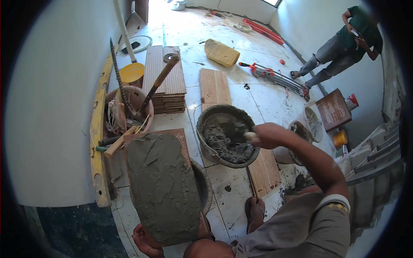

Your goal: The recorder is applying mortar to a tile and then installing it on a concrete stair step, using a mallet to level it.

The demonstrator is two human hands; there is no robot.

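Observation:
My right hand (272, 136) grips a trowel by its pale handle (250, 136), and the blade dips into a black bucket (202, 144) of wet grey mortar (217, 139). The blade itself is blurred and partly sunk. At the lower left, a long brown tile (186, 148) is coated nearly edge to edge with grey mortar (165, 189). My left hand (146, 243) holds the tile at its near left corner, fingers curled beside the edge. A second round bucket (207, 185) shows partly beneath the tile's right side.
On the left are a yellow spirit level (98, 150), a tool bucket (148, 105) with a hammer (161, 81), and stacked ribbed tiles (161, 73). Wood-look planks (215, 86) lie behind the mortar bucket. At right are pails (312, 124), a tile cutter (275, 79) and a standing person (344, 47).

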